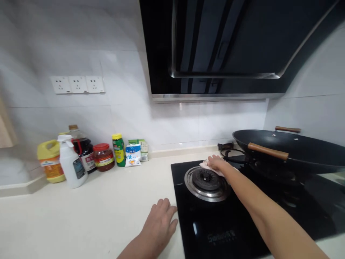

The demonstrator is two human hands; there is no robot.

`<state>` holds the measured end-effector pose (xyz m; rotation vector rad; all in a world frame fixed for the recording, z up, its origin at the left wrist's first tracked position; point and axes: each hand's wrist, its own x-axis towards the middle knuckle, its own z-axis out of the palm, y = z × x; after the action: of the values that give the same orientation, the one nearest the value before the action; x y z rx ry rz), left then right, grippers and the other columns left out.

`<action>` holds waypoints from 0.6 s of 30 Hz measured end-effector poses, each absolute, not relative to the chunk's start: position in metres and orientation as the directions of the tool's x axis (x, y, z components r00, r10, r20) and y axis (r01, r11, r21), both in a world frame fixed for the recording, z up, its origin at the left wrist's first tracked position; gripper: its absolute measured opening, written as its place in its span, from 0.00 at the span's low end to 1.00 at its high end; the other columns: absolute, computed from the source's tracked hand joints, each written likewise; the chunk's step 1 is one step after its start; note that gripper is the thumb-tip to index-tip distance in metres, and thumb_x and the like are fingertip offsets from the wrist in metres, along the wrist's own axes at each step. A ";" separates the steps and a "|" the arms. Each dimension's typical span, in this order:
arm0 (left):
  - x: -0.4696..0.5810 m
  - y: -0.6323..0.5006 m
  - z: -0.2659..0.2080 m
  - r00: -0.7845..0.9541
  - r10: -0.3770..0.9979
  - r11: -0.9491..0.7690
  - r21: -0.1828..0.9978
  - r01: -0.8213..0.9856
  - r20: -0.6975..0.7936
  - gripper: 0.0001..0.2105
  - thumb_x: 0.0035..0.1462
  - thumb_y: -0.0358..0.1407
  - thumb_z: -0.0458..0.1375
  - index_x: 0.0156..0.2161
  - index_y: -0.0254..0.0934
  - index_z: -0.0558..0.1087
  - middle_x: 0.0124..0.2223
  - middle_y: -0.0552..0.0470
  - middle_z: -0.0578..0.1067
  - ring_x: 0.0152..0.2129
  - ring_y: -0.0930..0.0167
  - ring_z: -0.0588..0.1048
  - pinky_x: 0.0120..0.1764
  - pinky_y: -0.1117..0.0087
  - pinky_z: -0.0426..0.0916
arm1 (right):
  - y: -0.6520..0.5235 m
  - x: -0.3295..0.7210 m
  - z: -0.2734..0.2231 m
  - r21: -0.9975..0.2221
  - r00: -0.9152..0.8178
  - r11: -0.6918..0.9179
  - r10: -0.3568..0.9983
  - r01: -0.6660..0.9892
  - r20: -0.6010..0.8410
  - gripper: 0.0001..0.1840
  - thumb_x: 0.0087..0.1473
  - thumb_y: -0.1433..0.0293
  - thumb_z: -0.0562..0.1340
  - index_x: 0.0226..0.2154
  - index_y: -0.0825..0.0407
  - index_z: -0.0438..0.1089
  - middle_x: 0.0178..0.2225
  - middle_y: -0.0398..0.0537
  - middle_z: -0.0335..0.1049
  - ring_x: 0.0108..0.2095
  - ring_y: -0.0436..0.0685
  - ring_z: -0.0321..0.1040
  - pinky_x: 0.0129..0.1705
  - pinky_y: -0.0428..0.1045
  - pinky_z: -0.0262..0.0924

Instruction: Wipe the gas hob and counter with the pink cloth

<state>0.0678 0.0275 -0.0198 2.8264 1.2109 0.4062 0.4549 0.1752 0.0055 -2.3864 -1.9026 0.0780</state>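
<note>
My right hand [217, 163] presses a pale cloth [205, 165] against the far rim of the left burner, its fingers closed over the cloth. That burner [207, 180] has a dark round head inside a shiny metal ring, set in the black glass cooktop [215, 223]. My left hand [161, 221] rests on the cream counter beside the cooktop's left edge. Its fingers are slightly apart and hold nothing. Part of the cloth is hidden under my right hand.
A large black wok [302, 147] with wooden handles sits on the right burner. Above hangs a dark range hood [215, 86]. Along the wall on the left stand a white spray bottle [70, 165], a yellow jug [51, 162], a red-lidded jar [104, 157] and several other seasonings.
</note>
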 end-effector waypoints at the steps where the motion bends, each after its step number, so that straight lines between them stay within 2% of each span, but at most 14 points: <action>1: 0.068 0.027 -0.019 0.661 0.717 -0.694 0.139 0.706 0.221 0.14 0.63 0.34 0.50 0.49 0.42 0.74 0.46 0.44 0.71 0.43 0.60 0.68 0.45 0.57 0.65 | 0.186 0.444 0.006 -0.095 0.210 -0.209 0.978 0.973 0.003 0.32 0.57 0.48 0.57 0.55 0.54 0.64 0.57 0.66 0.59 0.59 0.73 0.55 0.56 0.65 0.52; 8: 0.070 0.023 -0.014 0.659 0.729 -0.682 0.123 0.721 0.183 0.12 0.63 0.34 0.51 0.47 0.41 0.74 0.47 0.44 0.71 0.44 0.59 0.68 0.46 0.55 0.65 | 0.235 0.350 0.009 -0.091 -0.016 0.015 1.000 0.996 -0.010 0.28 0.60 0.54 0.59 0.57 0.52 0.63 0.59 0.56 0.59 0.57 0.66 0.58 0.57 0.64 0.54; 10: 0.069 0.023 -0.015 0.658 0.729 -0.683 0.135 0.718 0.191 0.12 0.62 0.34 0.51 0.48 0.41 0.74 0.47 0.44 0.71 0.44 0.59 0.68 0.46 0.56 0.65 | 0.235 0.325 0.009 -0.101 -0.101 0.103 0.995 0.990 0.018 0.28 0.61 0.55 0.59 0.58 0.52 0.62 0.60 0.57 0.58 0.57 0.66 0.58 0.57 0.64 0.54; 14: 0.064 0.028 -0.018 0.651 0.721 -0.692 0.196 0.695 0.236 0.12 0.62 0.34 0.51 0.46 0.42 0.75 0.45 0.46 0.72 0.44 0.61 0.70 0.46 0.59 0.66 | 0.218 0.285 0.010 -0.111 -0.276 0.282 0.959 0.953 0.069 0.29 0.59 0.56 0.58 0.57 0.56 0.63 0.59 0.63 0.60 0.56 0.68 0.59 0.56 0.61 0.54; 18: 0.056 0.043 -0.017 0.528 0.763 -0.639 0.308 0.705 0.373 0.13 0.64 0.35 0.48 0.46 0.41 0.74 0.43 0.47 0.74 0.40 0.66 0.74 0.45 0.64 0.67 | 0.179 0.259 0.011 -0.100 -0.423 0.434 0.899 0.895 0.111 0.27 0.51 0.58 0.64 0.50 0.55 0.69 0.52 0.57 0.67 0.52 0.66 0.62 0.54 0.56 0.55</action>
<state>0.0559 0.0426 -0.0166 2.6402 1.2738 0.7353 0.2595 0.1789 0.0107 -1.5961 -2.5319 0.0384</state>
